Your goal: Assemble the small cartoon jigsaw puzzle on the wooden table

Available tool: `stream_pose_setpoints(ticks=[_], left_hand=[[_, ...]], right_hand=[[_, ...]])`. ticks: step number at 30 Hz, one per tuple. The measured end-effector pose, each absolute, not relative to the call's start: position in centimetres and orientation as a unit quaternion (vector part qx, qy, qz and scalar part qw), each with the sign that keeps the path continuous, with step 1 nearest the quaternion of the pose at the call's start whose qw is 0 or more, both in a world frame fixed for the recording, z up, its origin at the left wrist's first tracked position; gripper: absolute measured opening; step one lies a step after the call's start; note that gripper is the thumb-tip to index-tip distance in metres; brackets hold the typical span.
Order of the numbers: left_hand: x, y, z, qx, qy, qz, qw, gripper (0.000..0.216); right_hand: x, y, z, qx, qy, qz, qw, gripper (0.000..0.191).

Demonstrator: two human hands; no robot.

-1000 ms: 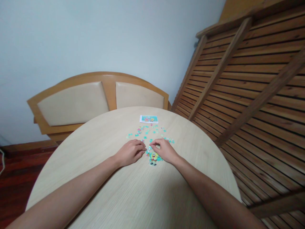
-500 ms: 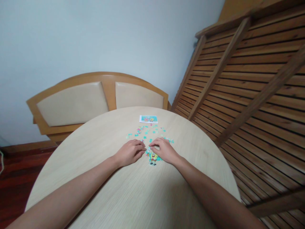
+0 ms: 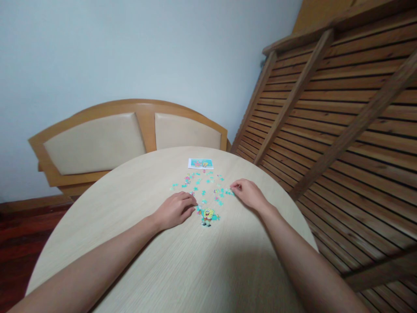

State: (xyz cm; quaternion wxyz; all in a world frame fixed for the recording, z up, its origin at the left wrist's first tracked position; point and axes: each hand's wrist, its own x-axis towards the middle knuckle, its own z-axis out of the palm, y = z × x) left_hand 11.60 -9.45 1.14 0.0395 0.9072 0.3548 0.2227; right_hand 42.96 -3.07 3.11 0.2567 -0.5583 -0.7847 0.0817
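My left hand [image 3: 177, 210] rests on the table, palm down. Its fingers are loosely bent, with thumb and forefinger slightly apart at the left edge of a partly joined jigsaw puzzle [image 3: 207, 216]. A yellow cartoon figure with turquoise around it shows on that puzzle. To the right, my right hand [image 3: 249, 194] has thumb and forefinger pinched together beside several loose puzzle pieces [image 3: 220, 191]. What lies between those fingertips is too small to make out. One turquoise loose piece [image 3: 204, 201] lies just above the joined part.
A small picture card [image 3: 201, 163] with cartoon figures lies beyond the scattered pieces on the round wooden table [image 3: 156, 265]. Behind the table stands a padded wooden headboard [image 3: 97, 139]. A slatted wooden frame [image 3: 325, 113] leans at the right.
My right hand has moved right, from above the joined puzzle to the loose pieces on the right. This uncovers several pieces. My left hand stays at about the same place by the puzzle.
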Motion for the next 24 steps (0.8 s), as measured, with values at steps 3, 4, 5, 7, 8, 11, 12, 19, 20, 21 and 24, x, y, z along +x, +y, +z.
stream_pose_setpoints(ticks=[3, 4, 5, 7, 8, 11, 12, 19, 20, 21, 24], left_hand=[[11.6, -9.5, 1.2, 0.906, 0.357, 0.223, 0.041, 0.020], [11.6, -9.5, 1.3, 0.906, 0.357, 0.222, 0.042, 0.020], [11.7, -9.5, 1.3, 0.907, 0.357, 0.221, 0.042, 0.020], [11.7, -9.4, 1.3, 0.908, 0.355, 0.220, 0.041, 0.020], [11.7, -9.4, 1.3, 0.908, 0.354, 0.220, 0.041, 0.020], [11.7, -9.4, 1.3, 0.907, 0.354, 0.223, 0.039, 0.020], [11.7, -9.4, 1.3, 0.907, 0.355, 0.222, 0.039, 0.020], [11.7, -9.5, 1.3, 0.906, 0.358, 0.221, 0.046, 0.020], [11.7, -9.5, 1.3, 0.906, 0.358, 0.223, 0.046, 0.020], [11.8, -9.5, 1.3, 0.906, 0.356, 0.225, 0.047, 0.020], [11.7, -9.5, 1.2, 0.906, 0.355, 0.226, 0.046, 0.020]], right_hand=[[45.8, -2.0, 2.7, -0.590, -0.756, 0.142, 0.246, 0.016], [46.3, -1.7, 2.5, -0.588, -0.751, 0.163, 0.251, 0.018], [46.7, -1.5, 2.2, -0.582, -0.750, 0.179, 0.258, 0.021], [46.8, -1.2, 1.7, -0.568, -0.755, 0.197, 0.263, 0.026], [46.7, -1.1, 1.5, -0.560, -0.761, 0.199, 0.261, 0.029], [46.4, -1.1, 1.1, -0.537, -0.784, 0.191, 0.245, 0.032], [46.3, -1.1, 1.1, -0.532, -0.790, 0.188, 0.240, 0.031], [45.8, -1.4, 1.7, -0.514, -0.805, 0.191, 0.226, 0.024], [45.7, -1.5, 1.8, -0.518, -0.801, 0.194, 0.228, 0.023], [45.6, -1.5, 1.8, -0.523, -0.797, 0.196, 0.230, 0.022], [45.4, -1.8, 1.9, -0.527, -0.783, 0.222, 0.243, 0.021]])
